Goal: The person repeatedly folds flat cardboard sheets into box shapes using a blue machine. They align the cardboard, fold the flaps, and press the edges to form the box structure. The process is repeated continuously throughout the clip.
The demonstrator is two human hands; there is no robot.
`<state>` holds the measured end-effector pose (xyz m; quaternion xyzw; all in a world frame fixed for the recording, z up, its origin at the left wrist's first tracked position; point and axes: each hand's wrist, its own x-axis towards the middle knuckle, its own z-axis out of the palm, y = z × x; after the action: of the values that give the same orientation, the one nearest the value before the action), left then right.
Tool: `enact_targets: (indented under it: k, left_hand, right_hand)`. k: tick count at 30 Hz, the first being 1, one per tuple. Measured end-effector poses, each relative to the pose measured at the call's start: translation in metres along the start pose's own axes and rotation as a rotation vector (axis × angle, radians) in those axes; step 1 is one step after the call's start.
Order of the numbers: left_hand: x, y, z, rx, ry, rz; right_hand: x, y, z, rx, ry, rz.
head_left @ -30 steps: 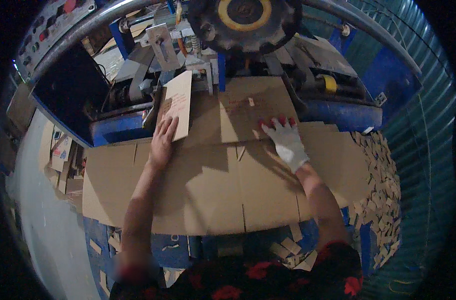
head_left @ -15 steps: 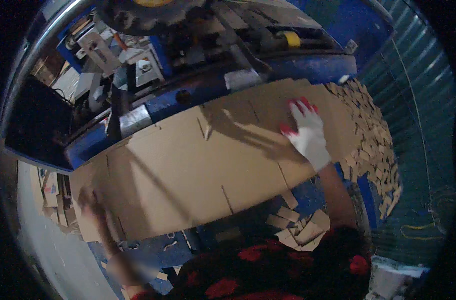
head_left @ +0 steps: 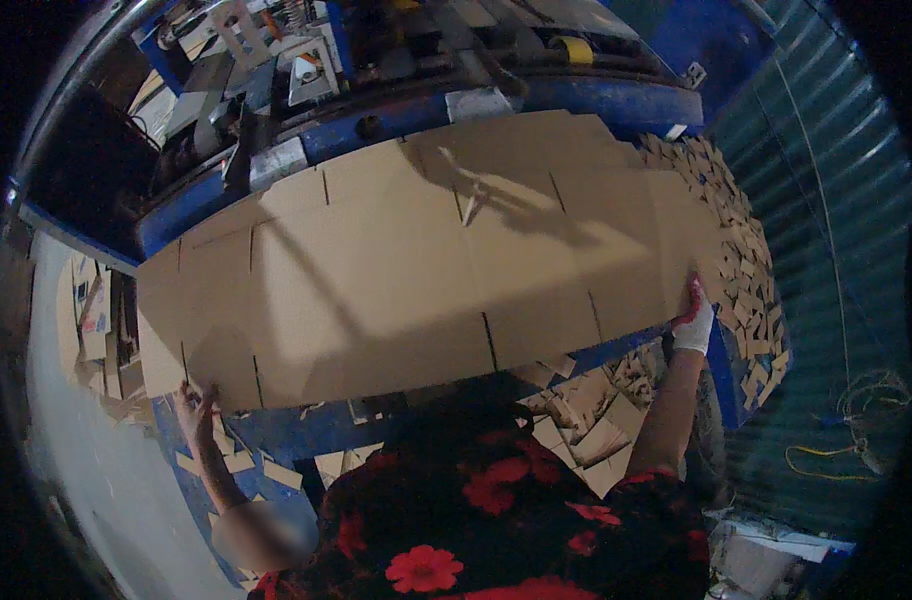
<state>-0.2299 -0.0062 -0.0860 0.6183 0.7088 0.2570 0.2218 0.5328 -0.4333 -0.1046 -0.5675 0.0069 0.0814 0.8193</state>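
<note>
A long brown cardboard sheet (head_left: pixel 406 270) with short slots cut into both long edges spans the space before me. My left hand (head_left: pixel 198 402), bare, pinches the near edge close to its left corner. At the near right corner my right hand (head_left: pixel 693 318), in a white glove with red fingertips, is closed on the edge. The thumb and some fingers of each hand are partly hidden by the board. Shadows fall across the sheet's face, and its far edge lies against the blue machine (head_left: pixel 336 135).
Small cardboard offcuts (head_left: pixel 751 270) are heaped at the right beside a green corrugated wall (head_left: pixel 826 200). More scraps (head_left: pixel 601 435) lie below the sheet, near my body. Folded cardboard (head_left: pixel 96 310) stands at the left. Metal arms and rollers fill the machine beyond.
My right hand has gone from lying on top of the sheet to gripping its near right corner. My left hand has moved from its surface to the near edge. The sheet has shifted.
</note>
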Motion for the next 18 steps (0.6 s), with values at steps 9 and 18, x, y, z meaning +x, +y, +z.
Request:
enact_targets:
  k: [9,18]
  left_hand:
    - [-0.046,0.111,-0.035,0.298,0.457,0.608]
    - [-0.085,0.145,0.039,-0.14,-0.058,0.795]
  right_hand:
    - [-0.126,-0.083,0.115,-0.153,-0.338,-0.395]
    - [-0.225,-0.003,0.195,-1.588,-1.41,-1.248]
